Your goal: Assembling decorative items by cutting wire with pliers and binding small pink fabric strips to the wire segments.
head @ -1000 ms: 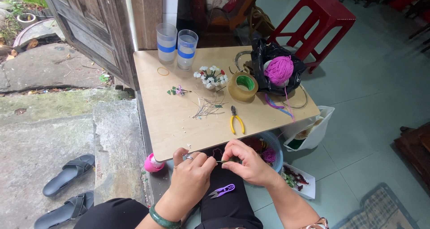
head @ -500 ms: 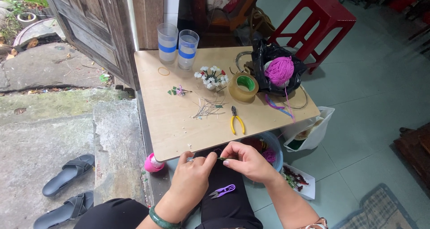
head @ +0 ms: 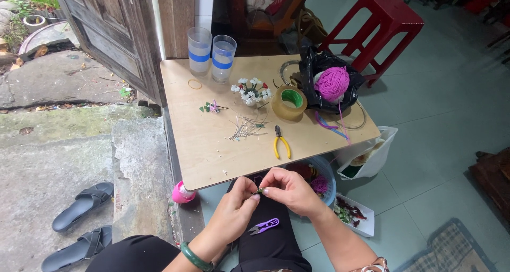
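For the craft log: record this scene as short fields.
left hand: pinches a small green piece with the right
right hand: fingertips on the same piece
lap: purple snips
table: yellow pliers, tape roll, wire bits, two cups, white flowers
bag: pink yarn ball

Smooth matt plywood worktop; fuzzy pink yarn ball in glossy black plastic bag; yellow plastic-handled metal pliers; rough concrete step.

A thin green stem is pinched between the left hand and right hand below the table; purple snips are laid on the lap.
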